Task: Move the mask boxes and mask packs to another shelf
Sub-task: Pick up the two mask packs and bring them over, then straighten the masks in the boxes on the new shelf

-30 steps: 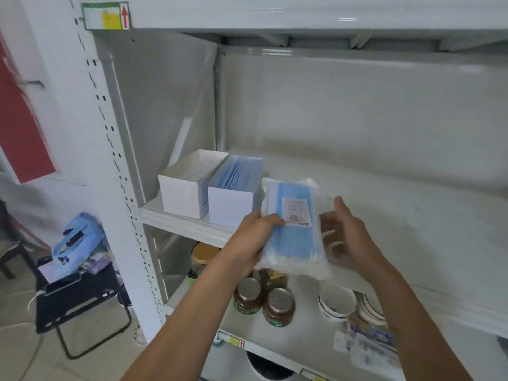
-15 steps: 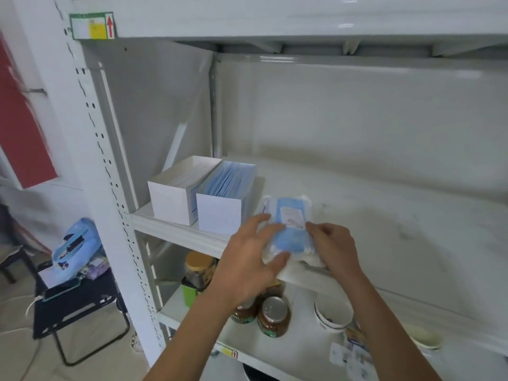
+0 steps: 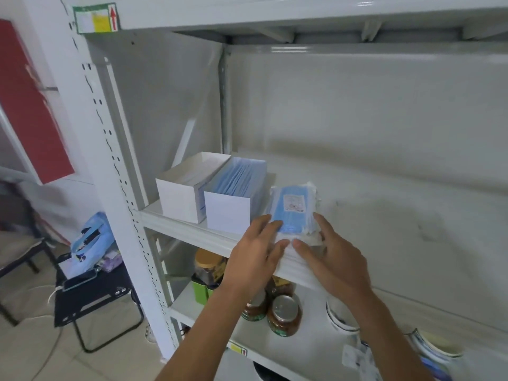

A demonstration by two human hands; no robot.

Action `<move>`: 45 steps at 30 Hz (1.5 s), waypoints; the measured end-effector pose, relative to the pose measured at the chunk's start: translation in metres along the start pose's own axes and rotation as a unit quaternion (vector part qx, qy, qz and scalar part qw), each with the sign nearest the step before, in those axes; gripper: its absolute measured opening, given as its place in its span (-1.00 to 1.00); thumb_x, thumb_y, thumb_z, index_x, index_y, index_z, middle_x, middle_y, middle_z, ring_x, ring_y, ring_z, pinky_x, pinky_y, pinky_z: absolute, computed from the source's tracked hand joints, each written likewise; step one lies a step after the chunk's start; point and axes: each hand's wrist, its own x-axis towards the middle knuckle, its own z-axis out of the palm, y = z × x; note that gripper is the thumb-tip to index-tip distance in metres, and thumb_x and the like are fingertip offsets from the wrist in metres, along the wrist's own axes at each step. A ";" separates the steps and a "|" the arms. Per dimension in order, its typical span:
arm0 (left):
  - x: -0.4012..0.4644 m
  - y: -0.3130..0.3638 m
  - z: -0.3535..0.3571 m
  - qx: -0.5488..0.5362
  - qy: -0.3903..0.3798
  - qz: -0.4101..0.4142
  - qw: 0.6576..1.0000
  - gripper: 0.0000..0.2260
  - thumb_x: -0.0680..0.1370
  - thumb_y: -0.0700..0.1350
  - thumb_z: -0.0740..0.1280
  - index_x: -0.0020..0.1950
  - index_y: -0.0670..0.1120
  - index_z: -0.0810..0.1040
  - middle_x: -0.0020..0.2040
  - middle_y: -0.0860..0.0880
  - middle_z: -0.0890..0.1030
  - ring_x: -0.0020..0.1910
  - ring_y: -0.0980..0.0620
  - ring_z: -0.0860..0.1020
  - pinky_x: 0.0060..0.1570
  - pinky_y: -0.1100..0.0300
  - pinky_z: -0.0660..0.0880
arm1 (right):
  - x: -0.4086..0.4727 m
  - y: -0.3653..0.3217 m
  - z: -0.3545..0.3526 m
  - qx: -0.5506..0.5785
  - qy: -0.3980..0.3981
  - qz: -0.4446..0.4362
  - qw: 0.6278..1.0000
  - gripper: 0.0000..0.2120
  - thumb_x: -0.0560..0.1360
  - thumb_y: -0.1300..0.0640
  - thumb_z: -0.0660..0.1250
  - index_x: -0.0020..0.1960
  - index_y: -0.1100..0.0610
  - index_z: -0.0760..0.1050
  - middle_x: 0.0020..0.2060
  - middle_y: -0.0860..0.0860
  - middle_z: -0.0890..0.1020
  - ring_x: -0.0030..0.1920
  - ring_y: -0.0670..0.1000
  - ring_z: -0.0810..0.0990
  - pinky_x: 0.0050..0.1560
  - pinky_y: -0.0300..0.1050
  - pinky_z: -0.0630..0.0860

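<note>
Soft, even daylight fills the white shelf unit (image 3: 357,204), with faint glare streaks along the rear panel's upper edge. Dim shadow pools beneath the top shelf and around the jars (image 3: 283,314) below. Wide-angle distortion bows the upright post (image 3: 110,149); corners and the lower right edge blur.
</note>
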 end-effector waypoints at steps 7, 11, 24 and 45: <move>0.017 -0.027 -0.055 0.008 0.222 0.162 0.961 -0.77 0.65 -0.05 0.24 0.12 -0.11 0.64 0.16 -0.02 0.61 0.18 0.02 0.55 0.11 0.20 0.53 | -0.002 0.000 0.007 -0.064 0.012 -0.009 0.998 -0.25 0.37 -0.52 0.20 0.49 -0.33 0.15 0.13 -0.29 0.54 -0.02 -0.14 0.57 -0.13 -0.13 0.46; 0.046 -0.060 -0.082 0.075 0.171 0.152 0.970 -0.79 0.59 -0.04 0.30 0.18 -0.08 0.59 0.19 -0.05 0.56 0.16 -0.06 0.51 0.06 0.10 0.52 | -0.008 -0.011 0.013 -0.104 0.024 0.024 0.994 -0.29 0.40 -0.52 0.09 0.50 -0.37 0.12 0.12 -0.31 0.49 0.02 -0.13 0.52 -0.12 -0.11 0.45; 0.057 -0.101 -0.112 0.001 0.107 0.252 0.962 -0.90 0.60 -0.13 0.34 -0.02 -0.08 0.66 -0.07 0.05 0.64 -0.06 0.04 0.57 -0.10 0.10 0.55 | -0.004 -0.035 -0.016 0.008 0.077 0.088 0.993 -0.37 0.42 -0.59 -0.08 0.28 -0.35 0.45 -0.05 -0.42 0.59 0.03 -0.32 0.54 -0.01 -0.08 0.49; 0.112 -0.110 -0.135 0.004 -0.006 0.088 0.996 -0.82 0.59 0.07 0.29 0.12 0.09 0.63 0.12 0.19 0.62 0.12 0.17 0.55 0.08 0.19 0.56 | 0.017 -0.026 0.021 0.204 0.073 0.068 0.974 -0.52 0.43 -0.28 0.28 0.32 -0.21 0.44 0.26 -0.19 0.56 0.15 -0.23 0.60 0.08 -0.10 0.61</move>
